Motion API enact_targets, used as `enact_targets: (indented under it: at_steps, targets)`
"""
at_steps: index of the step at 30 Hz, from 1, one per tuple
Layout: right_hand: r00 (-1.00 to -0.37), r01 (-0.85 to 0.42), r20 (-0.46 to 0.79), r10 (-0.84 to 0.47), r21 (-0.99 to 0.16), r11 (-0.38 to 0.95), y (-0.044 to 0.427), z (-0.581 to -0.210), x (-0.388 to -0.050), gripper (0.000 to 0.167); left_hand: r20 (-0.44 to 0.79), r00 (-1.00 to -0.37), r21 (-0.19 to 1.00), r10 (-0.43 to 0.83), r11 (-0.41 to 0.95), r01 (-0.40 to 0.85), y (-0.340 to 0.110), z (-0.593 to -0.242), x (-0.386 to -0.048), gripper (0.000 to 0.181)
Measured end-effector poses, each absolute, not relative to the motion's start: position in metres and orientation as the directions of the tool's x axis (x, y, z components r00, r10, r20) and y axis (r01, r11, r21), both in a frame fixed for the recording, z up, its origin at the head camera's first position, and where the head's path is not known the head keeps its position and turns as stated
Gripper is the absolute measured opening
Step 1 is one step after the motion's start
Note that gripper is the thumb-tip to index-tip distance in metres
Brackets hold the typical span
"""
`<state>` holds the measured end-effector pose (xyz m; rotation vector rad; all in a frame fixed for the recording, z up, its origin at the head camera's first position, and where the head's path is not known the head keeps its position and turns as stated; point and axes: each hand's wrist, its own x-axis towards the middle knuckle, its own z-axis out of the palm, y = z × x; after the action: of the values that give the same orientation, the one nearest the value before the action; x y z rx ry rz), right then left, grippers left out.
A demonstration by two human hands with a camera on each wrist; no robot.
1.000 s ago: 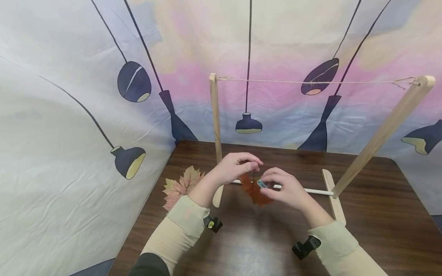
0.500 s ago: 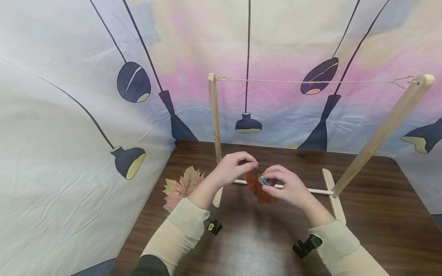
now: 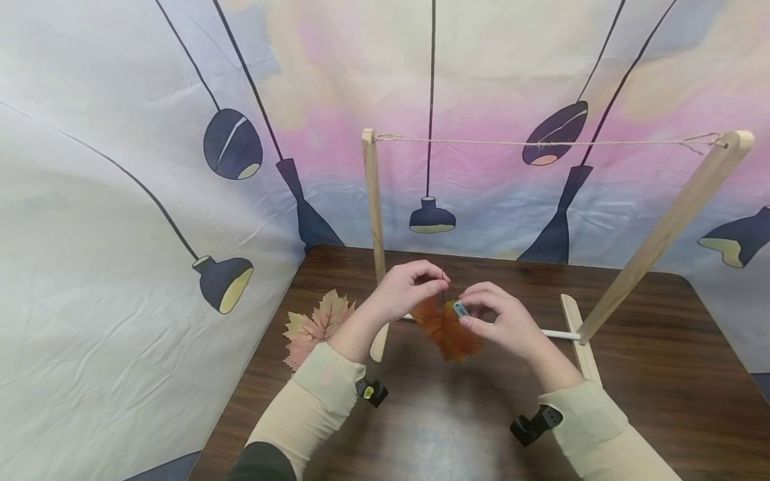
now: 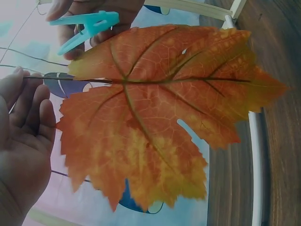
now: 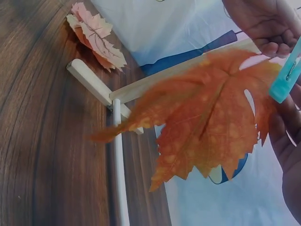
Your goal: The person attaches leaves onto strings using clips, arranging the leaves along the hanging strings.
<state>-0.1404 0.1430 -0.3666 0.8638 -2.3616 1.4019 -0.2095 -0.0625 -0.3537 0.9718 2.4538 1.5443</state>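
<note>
My left hand (image 3: 412, 288) pinches the thin dark stem of an orange maple leaf (image 4: 155, 94), which hangs from it above the table. The leaf has ragged edges and dark veins. Just right of it, my right hand (image 3: 502, 317) holds a small turquoise clothespin (image 4: 91, 28) between thumb and fingers. In the left wrist view the clothespin is close to the leaf's upper edge; whether they touch I cannot tell. Pale pink and yellow maple leaves (image 3: 319, 327) lie on the table beside my left forearm, partly hidden by it.
A wooden frame with a left post (image 3: 374, 200) and a right post (image 3: 662, 237) stands on the brown table (image 3: 457, 427). String (image 3: 481, 141) stretches between the post tops, and a white rod (image 3: 559, 334) joins the feet. Behind hangs a cloth printed with lamps (image 3: 433, 217).
The orange leaf has turned so that more of its face shows in the head view. My right hand has shifted slightly right and up with the clothespin. The left hand has barely moved.
</note>
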Motion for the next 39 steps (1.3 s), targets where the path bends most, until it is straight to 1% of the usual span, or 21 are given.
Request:
enact_targets:
  at_steps: [7,14,20,27,39]
  targets:
    - [-0.828,-0.555,0.473,-0.300,-0.764,0.328,0.146,-0.363,-0.143,0.019,0.250,-0.808,0.851,0.534,0.277,0.446,-0.064,-0.355,-0.211,0.015]
    - [-0.826,-0.563,0.484,-0.289,-0.742,0.364,0.142,-0.349,-0.150,0.017,0.251,-0.836,0.851,0.488,0.301,0.431,-0.068,-0.357,-0.214,0.014]
    - [-0.872,-0.490,0.437,-0.223,-0.782,0.385,0.141,-0.342,-0.153,0.014,0.245,-0.852,0.856,0.464,0.310,0.415,-0.070,-0.361,-0.219,0.017]
    - [-0.861,-0.508,0.475,-0.183,-0.786,0.353,0.150,-0.362,-0.178,0.016,0.247,-0.866,0.858,0.435,0.318,0.404,-0.072,-0.360,-0.222,0.014]
    - [-0.880,-0.473,0.462,-0.109,-0.833,0.287,0.144,-0.343,-0.180,0.020,0.236,-0.879,0.849,0.413,0.353,0.394,-0.069,-0.350,-0.228,0.017]
